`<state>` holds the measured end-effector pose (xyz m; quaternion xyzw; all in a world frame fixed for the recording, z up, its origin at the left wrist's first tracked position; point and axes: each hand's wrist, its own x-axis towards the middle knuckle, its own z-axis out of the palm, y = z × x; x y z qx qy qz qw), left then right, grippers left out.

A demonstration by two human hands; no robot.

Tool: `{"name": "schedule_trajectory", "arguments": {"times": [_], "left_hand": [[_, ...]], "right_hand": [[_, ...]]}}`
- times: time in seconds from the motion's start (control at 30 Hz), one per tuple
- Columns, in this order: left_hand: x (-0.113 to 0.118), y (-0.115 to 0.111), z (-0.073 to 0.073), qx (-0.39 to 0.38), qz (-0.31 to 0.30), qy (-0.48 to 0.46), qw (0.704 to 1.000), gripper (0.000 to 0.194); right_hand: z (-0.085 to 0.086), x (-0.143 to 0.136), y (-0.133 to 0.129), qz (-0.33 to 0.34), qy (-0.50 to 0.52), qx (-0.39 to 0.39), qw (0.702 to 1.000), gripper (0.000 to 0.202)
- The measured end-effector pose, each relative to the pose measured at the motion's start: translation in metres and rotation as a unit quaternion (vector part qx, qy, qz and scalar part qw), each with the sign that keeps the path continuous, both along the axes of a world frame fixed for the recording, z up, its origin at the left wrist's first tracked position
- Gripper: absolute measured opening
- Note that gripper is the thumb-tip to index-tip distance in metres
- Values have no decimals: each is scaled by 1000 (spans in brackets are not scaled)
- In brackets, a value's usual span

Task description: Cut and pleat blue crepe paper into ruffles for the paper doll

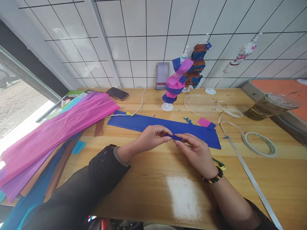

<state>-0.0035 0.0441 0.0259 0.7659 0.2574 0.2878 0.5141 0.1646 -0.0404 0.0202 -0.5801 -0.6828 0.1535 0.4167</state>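
Observation:
Between my two hands a small folded blue piece [174, 137] is held above the table. My left hand [157, 137] pinches its left end with thumb and fingertips. On its right end my right hand [195, 150] is closed, a beaded bracelet at the wrist. Behind and below the hands lies a long blue sheet [134, 121], with a small pink piece [204, 122] and dark blue scrap on its right part. Scissors with green and yellow handles [219, 164] are partly hidden behind my right wrist.
Pink sheets [72, 118] and other coloured sheets are piled at left, near a phone [117, 94]. Decorated stands [174, 83] rise at the back. A tape roll [260, 143], white ribbon [249, 179], clear lid [200, 104] and a cup of dark liquid [260, 108] are on the right.

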Motion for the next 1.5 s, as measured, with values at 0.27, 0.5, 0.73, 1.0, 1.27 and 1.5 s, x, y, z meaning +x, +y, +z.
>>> {"name": "schedule_trajectory", "arguments": {"times": [0.27,0.5,0.73,1.0,1.27,1.5], "left_hand": [[-2,1,5,215,-34,19,976,31],[-3,6,0,301,-64,105,946,22],[-6,5,3,293,-65,114,947,22],[-7,6,3,257,-74,177,947,30],[-6,6,3,275,-75,181,941,22],[-5,2,5,303,-56,173,935,20]], "right_hand": [[-5,-1,0,-3,-4,18,1000,13],[-8,-4,2,14,-6,15,1000,16],[-10,-3,1,0,9,-19,1000,16],[-9,-4,2,10,1,-27,1000,15],[-13,-1,4,11,58,-44,997,18],[-11,-1,4,22,37,-31,999,14]]}}
